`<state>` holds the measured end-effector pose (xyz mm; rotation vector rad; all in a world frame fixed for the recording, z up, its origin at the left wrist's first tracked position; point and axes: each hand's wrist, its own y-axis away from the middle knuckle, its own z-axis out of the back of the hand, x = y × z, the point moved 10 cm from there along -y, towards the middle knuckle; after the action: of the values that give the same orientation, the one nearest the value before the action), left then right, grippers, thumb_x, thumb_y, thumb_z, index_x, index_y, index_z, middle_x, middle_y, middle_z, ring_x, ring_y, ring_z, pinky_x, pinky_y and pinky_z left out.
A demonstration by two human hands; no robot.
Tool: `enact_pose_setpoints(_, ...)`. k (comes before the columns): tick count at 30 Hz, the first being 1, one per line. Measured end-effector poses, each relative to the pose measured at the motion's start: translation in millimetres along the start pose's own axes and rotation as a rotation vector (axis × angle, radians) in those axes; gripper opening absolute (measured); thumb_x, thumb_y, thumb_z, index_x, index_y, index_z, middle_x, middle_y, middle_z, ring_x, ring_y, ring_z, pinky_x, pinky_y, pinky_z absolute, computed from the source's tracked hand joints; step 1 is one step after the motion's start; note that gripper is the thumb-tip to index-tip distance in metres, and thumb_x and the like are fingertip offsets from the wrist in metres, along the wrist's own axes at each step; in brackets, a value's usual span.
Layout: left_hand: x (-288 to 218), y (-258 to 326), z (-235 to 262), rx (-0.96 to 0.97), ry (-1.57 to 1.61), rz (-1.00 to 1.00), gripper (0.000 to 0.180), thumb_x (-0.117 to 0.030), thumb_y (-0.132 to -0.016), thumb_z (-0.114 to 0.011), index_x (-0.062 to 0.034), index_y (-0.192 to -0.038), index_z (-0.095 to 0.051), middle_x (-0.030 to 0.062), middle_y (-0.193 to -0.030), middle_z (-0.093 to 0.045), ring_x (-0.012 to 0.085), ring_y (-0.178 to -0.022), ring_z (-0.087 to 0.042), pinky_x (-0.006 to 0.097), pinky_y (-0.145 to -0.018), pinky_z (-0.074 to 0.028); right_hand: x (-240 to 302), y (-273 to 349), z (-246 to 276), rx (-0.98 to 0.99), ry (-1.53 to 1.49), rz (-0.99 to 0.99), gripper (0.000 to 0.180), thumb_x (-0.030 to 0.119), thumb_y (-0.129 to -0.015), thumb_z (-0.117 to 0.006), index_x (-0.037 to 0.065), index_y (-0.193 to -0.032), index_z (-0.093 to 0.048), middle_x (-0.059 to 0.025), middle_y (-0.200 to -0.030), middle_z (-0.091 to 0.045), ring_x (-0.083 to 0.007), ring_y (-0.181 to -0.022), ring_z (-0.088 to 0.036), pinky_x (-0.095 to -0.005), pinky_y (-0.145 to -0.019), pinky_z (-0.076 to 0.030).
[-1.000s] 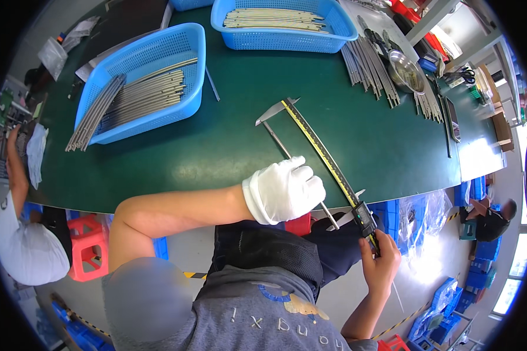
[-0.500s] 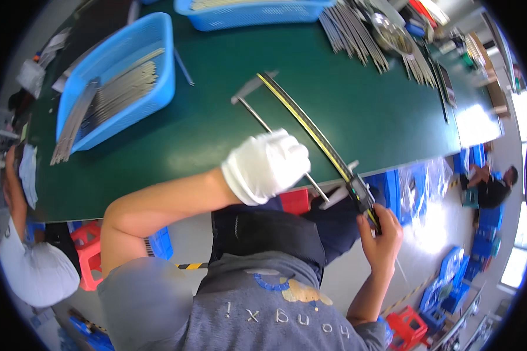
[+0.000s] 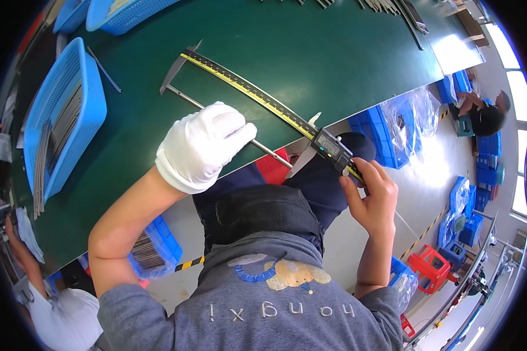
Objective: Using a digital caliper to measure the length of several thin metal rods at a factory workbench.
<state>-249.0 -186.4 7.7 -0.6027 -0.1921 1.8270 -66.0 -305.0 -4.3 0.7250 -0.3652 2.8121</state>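
Note:
My left hand (image 3: 205, 143), in a white glove, is closed around the middle of a thin metal rod (image 3: 269, 152). A long digital caliper (image 3: 246, 91) lies alongside, with a yellow-edged scale and a black display slider (image 3: 329, 146). Its far jaw (image 3: 171, 76) meets the rod's far end, and the slider's jaw (image 3: 302, 161) is at the near end; whether it touches firmly I cannot tell. With bare thumb and fingers, my right hand (image 3: 373, 193) grips the caliper at the slider end. The glove hides the rod's middle.
On the green table (image 3: 310, 64) a blue basket (image 3: 93, 96) holds several metal rods (image 3: 64, 126). A single rod (image 3: 104, 70) lies beside it. Another blue basket (image 3: 129, 23) stands at the far edge. One person (image 3: 480, 117) sits at far right, another (image 3: 64, 316) at lower left.
The view has shifted, so the baskets sit further left and partly out of sight. Both hands, caliper and rod appear higher and further left in the picture. Both grips stay the same.

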Motion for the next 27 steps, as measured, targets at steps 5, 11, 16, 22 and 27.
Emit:
enact_pose_setpoints(5,-5.1,-0.4,9.0,-0.085,-0.029,-0.112,0.026,-0.006,-0.062,-0.064,-0.0055,-0.088,-0.065,0.0055,-0.077,-0.054,0.0234,-0.071,-0.059,0.032,-0.05,-0.049,-2.0,0.5,-2.7,-0.011,0.033,0.0,0.027,0.025,-0.075,-0.075,0.007,-0.091,-0.063,-0.0054,-0.066,-0.054,-0.0217,-0.051,-0.055,-0.0324,-0.046,-0.042)
enact_pose_setpoints(11,-5.4,-3.0,4.8,0.006,0.046,-0.125,0.039,-0.004,-0.056,-0.07,-0.0042,-0.095,-0.066,0.0078,-0.091,-0.06,0.0284,-0.08,-0.061,0.042,-0.074,-0.053,-2.5,0.8,-8.1,0.018,0.039,0.011,0.028,0.032,-0.078,-0.072,0.008,-0.088,-0.063,-0.0054,-0.068,-0.055,-0.0235,-0.054,-0.058,-0.0335,-0.047,-0.044)
enact_pose_setpoints(16,-10.3,-5.4,5.6,0.079,0.049,-0.098,0.045,-0.016,-0.059,-0.074,-0.0044,-0.102,-0.065,0.0112,-0.099,-0.061,0.0327,-0.093,-0.06,0.049,-0.086,-0.048,1.9,0.6,-7.2,0.034,0.063,-0.015,0.034,0.036,-0.077,-0.072,0.007,-0.092,-0.063,-0.0057,-0.072,-0.056,-0.0245,-0.056,-0.059,-0.0346,-0.049,-0.045)
enact_pose_setpoints(22,-10.0,-6.0,1.6,0.112,0.051,-0.089,0.046,-0.019,-0.059,-0.074,-0.0042,-0.101,-0.065,0.012,-0.1,-0.06,0.0333,-0.094,-0.059,0.048,-0.086,-0.048,6.1,0.6,-7.1,0.041,0.053,-0.009,0.04,0.037,-0.072,-0.074,0.005,-0.095,-0.064,-0.0055,-0.072,-0.057,-0.0244,-0.056,-0.058,-0.0339,-0.049,-0.045)
enact_pose_setpoints(27,-8.2,-4.7,0.3,0.093,0.07,-0.101,0.046,-0.019,-0.058,-0.075,-0.0045,-0.101,-0.065,0.0123,-0.101,-0.06,0.034,-0.094,-0.059,0.048,-0.084,-0.048,6.1,1.9,-8.8,0.035,0.043,0.002,0.039,0.036,-0.072,-0.073,0.005,-0.094,-0.064,-0.0057,-0.072,-0.057,-0.0245,-0.056,-0.058,-0.0342,-0.05,-0.046)
